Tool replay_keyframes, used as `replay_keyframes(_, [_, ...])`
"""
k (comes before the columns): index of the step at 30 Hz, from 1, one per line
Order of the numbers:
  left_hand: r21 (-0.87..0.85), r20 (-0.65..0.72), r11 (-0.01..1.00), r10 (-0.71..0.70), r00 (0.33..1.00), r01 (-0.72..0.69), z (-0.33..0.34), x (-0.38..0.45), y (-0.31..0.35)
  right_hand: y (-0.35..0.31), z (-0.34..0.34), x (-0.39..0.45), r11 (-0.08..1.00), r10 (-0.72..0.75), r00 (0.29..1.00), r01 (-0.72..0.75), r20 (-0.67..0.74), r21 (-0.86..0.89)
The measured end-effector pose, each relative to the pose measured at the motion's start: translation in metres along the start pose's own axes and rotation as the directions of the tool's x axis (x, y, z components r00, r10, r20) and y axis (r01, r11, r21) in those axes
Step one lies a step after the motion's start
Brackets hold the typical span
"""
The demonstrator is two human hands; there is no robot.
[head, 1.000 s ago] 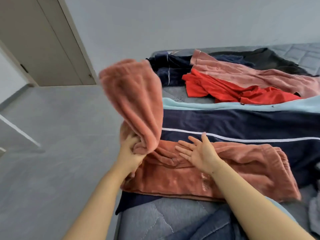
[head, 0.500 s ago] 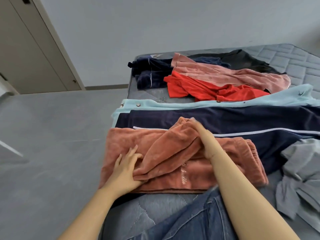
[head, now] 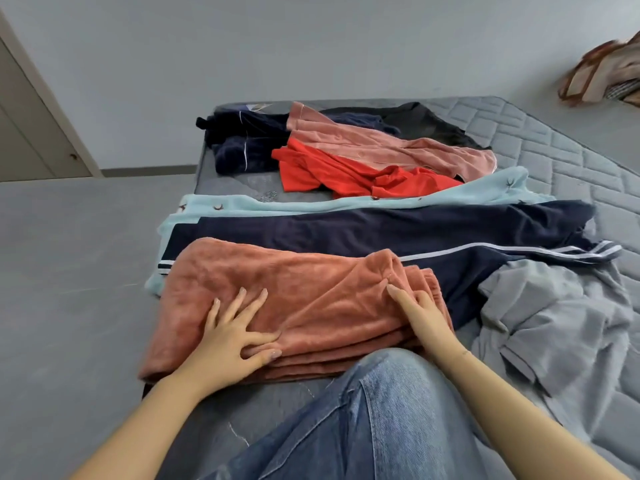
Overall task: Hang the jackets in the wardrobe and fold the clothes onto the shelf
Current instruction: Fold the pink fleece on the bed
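Note:
A rust-pink fleece garment lies folded in layers at the near left corner of the bed. My left hand rests flat on its near left part, fingers spread. My right hand presses with straight fingers on the garment's right end, where the folded layers bunch up. Behind it lie navy trousers with a white stripe spread over a light blue garment. Farther back sit a red garment, a pink garment, a navy garment and a black garment.
A crumpled grey garment lies on the quilted grey mattress at the right. My knee in blue jeans rests on the bed's near edge. Grey floor lies to the left, with a door beyond. A brown bag is at the far right.
The lifted end of the fleece garment came down over the rest and was folded across. My left hand let go and now lies flat; my right hand slid toward the garment's right end.

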State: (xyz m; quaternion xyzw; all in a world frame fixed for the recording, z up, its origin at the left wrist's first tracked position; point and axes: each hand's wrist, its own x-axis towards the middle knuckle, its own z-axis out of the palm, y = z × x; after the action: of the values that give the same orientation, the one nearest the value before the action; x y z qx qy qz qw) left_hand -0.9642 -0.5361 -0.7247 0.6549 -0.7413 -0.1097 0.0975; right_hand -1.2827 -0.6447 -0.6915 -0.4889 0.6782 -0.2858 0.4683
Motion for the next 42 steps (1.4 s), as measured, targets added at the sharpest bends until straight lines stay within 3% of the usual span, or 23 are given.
replay_keyframes(3, [-0.086, 0.022, 0.995, -0.048, 0.999, 0.050, -0.007, 0.003, 0.005, -0.017, 0.002, -0.001, 0.999, -0.016, 1.000, 0.016, 0.014, -0.041])
replay_keyframes(5, [-0.098, 0.011, 0.991, -0.094, 0.995, 0.095, -0.011, 0.005, 0.010, -0.022, 0.003, 0.000, 1.000, -0.006, 0.996, 0.004, 0.091, 0.019])
replay_keyframes(7, [-0.060, -0.037, 0.992, -0.110, 0.993, 0.108, -0.011, 0.009, 0.016, -0.023, -0.001, 0.001, 0.997, -0.036, 0.998, 0.031, 0.060, 0.075])
replay_keyframes(10, [-0.040, -0.053, 0.995, -0.091, 0.994, 0.089, -0.011, 0.019, 0.028, -0.020, -0.022, 0.003, 0.955, -0.294, 0.949, 0.298, -0.115, 0.017])
replay_keyframes(12, [-0.031, -0.025, 0.996, -0.088, 0.996, 0.087, -0.009, 0.028, 0.034, -0.021, -0.038, 0.002, 0.927, -0.373, 0.918, 0.376, -0.130, -0.005])
replay_keyframes(14, [0.023, 0.024, 0.993, -0.117, 0.993, 0.117, -0.002, 0.030, 0.034, -0.019, -0.042, 0.003, 0.942, -0.330, 0.942, 0.325, -0.054, -0.088])
replay_keyframes(17, [0.120, 0.078, 0.990, -0.078, 0.994, 0.068, 0.010, 0.021, 0.029, -0.020, -0.030, -0.004, 0.986, -0.093, 0.993, 0.101, 0.069, -0.133])
replay_keyframes(19, [0.118, 0.110, 0.993, -0.036, 0.993, 0.023, 0.011, 0.018, 0.025, -0.020, -0.021, -0.008, 0.951, -0.173, 0.984, 0.178, 0.043, -0.254])
replay_keyframes(21, [0.100, 0.119, 0.995, -0.002, 0.993, -0.010, 0.010, 0.019, 0.021, -0.018, -0.015, -0.009, 0.817, -0.301, 0.951, 0.296, 0.072, -0.495])
replay_keyframes(22, [0.079, 0.114, 0.997, 0.009, 0.993, -0.018, 0.008, 0.019, 0.020, -0.018, -0.013, -0.009, 0.790, -0.289, 0.953, 0.292, 0.093, -0.540])
replay_keyframes(25, [-0.012, 0.063, 1.000, -0.018, 0.998, 0.019, 0.002, 0.020, 0.020, -0.021, -0.013, -0.006, 0.948, -0.041, 0.989, 0.084, 0.142, -0.307])
replay_keyframes(27, [-0.038, 0.030, 0.998, -0.057, 0.998, 0.058, 0.001, 0.020, 0.023, -0.026, -0.014, -0.005, 0.987, 0.141, 0.961, -0.118, 0.238, -0.107])
replay_keyframes(29, [-0.019, -0.013, 0.997, -0.074, 0.997, 0.074, 0.001, 0.020, 0.026, -0.034, -0.019, -0.002, 0.980, 0.129, 0.960, -0.162, 0.248, 0.119])
replay_keyframes(31, [0.077, -0.082, 0.994, -0.070, 0.994, 0.077, -0.002, 0.023, 0.029, -0.040, -0.032, 0.007, 0.942, 0.026, 0.990, -0.069, 0.136, 0.328])
replay_keyframes(32, [0.123, -0.114, 0.988, -0.079, 0.990, 0.093, -0.004, 0.025, 0.028, -0.040, -0.040, 0.010, 0.937, -0.017, 0.997, -0.012, 0.079, 0.350])
replay_keyframes(35, [0.191, -0.034, 0.969, -0.154, 0.988, 0.157, -0.001, 0.029, 0.024, -0.021, -0.059, 0.017, 0.999, -0.018, 1.000, 0.018, -0.011, 0.047])
replay_keyframes(38, [0.229, 0.097, 0.967, -0.135, 0.986, 0.110, 0.011, 0.020, 0.015, 0.012, -0.065, 0.018, 0.962, 0.242, 0.968, -0.230, 0.067, -0.144])
replay_keyframes(40, [0.206, 0.090, 0.974, -0.117, 0.989, 0.097, 0.010, 0.019, 0.014, 0.024, -0.066, 0.021, 0.944, 0.283, 0.959, -0.272, 0.033, -0.186])
replay_keyframes(42, [0.207, 0.024, 0.977, -0.060, 0.998, 0.054, 0.008, 0.023, 0.019, 0.025, -0.067, 0.026, 0.958, 0.273, 0.959, -0.264, 0.078, -0.114])
